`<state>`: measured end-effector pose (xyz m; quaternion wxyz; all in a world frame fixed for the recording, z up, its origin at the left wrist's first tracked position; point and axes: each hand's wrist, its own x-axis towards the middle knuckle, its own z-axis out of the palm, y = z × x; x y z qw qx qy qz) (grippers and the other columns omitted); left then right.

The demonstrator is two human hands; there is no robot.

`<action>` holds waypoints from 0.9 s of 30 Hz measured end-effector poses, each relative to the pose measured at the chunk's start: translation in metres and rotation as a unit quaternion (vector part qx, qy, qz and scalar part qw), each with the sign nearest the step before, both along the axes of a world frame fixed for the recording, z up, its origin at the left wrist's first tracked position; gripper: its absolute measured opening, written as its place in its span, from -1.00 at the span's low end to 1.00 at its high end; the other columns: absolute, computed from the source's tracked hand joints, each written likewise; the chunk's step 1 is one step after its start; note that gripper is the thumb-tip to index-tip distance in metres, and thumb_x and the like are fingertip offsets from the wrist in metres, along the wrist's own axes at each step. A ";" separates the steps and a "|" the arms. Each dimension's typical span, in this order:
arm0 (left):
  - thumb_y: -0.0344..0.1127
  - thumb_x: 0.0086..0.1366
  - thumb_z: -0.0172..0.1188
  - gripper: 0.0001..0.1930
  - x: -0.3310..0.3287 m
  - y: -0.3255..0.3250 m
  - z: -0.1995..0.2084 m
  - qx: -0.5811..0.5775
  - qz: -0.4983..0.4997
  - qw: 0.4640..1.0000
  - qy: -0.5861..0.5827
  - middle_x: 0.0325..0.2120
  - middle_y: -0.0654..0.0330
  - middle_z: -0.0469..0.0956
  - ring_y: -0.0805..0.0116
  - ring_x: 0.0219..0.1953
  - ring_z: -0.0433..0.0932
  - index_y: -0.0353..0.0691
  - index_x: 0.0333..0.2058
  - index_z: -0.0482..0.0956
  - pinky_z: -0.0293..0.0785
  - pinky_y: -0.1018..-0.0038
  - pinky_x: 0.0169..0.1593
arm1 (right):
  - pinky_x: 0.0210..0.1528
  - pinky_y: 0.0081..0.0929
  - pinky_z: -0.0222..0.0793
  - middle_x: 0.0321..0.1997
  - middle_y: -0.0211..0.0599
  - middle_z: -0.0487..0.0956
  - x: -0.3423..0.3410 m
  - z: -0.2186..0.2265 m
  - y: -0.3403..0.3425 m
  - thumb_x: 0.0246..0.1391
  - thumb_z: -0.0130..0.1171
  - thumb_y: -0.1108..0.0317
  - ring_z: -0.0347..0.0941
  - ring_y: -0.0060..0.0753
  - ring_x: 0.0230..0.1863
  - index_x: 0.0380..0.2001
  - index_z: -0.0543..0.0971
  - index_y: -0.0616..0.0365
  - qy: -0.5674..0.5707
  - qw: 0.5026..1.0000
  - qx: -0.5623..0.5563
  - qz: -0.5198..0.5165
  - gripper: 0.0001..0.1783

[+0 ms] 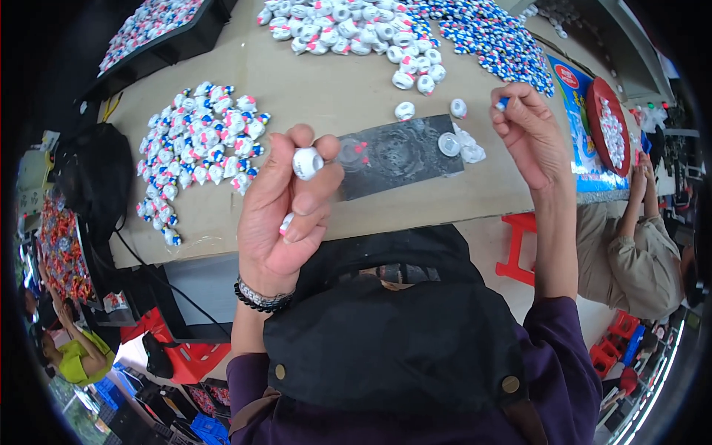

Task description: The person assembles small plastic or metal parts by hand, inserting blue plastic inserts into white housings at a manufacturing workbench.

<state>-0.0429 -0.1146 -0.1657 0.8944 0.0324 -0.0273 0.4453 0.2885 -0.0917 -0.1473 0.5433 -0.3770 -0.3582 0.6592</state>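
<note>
Over the counter point(311, 89), the left hand point(278, 199) pinched a white piece point(304, 165), a pink-and-white piece point(286, 222) tucked below, while the right hand point(532, 137) gripped a blue piece point(502, 104), all seemingly light, stiff and best held by their sides.

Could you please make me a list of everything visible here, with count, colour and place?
table: one, tan, beneath the work
hollow pieces: many, white with pink, top centre
small pieces: many, blue and white, top right
figures: dozens, white, pink, blue, left
loose pieces: two, white, just beyond mat
mat: one, dark grey, centre
bits: several, pink, on mat
cup or lid: one, clear, mat's right end
tray: one, black, filled, top left
bowl: one, red, right
bag: one, black, left
stools: several, red, both sides
other people: at least two, left and right
background: too crowded to count
apron: one, black, on wearer
left grip: one, bare, holding round white piece
right grip: one, bare, holding blue piece
</note>
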 end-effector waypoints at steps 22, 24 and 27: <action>-0.02 0.42 -0.12 -0.55 0.029 -0.040 0.017 0.059 0.035 0.963 0.260 -0.38 0.07 0.46 0.54 -0.70 0.33 -0.29 0.06 0.30 0.15 0.72 -0.79 | -0.45 -0.58 0.39 -0.50 -0.34 0.56 -0.042 0.006 -0.023 -0.20 0.32 0.59 0.52 -0.49 -0.48 -0.48 0.64 0.23 -0.525 0.814 0.247 -0.039 -0.88; -0.03 0.42 -0.11 -0.54 0.032 -0.039 0.014 0.052 0.026 0.958 0.280 -0.36 0.08 0.48 0.55 -0.69 0.33 -0.32 0.06 0.30 0.15 0.72 -0.78 | -0.45 -0.56 0.40 -0.41 -0.29 0.57 -0.040 0.001 -0.020 -0.20 0.31 0.63 0.52 -0.47 -0.41 -0.44 0.64 0.22 -0.559 0.773 0.301 -0.014 -0.83; -0.06 0.43 -0.10 -0.54 0.035 -0.036 0.018 0.029 -0.001 0.949 0.313 -0.29 0.09 0.51 0.57 -0.66 0.32 -0.36 0.08 0.31 0.15 0.72 -0.77 | -0.45 -0.50 0.40 -0.45 -0.26 0.53 -0.042 -0.004 -0.016 -0.24 0.32 0.63 0.50 -0.36 -0.42 -0.48 0.59 0.26 -0.590 0.728 0.349 -0.006 -0.83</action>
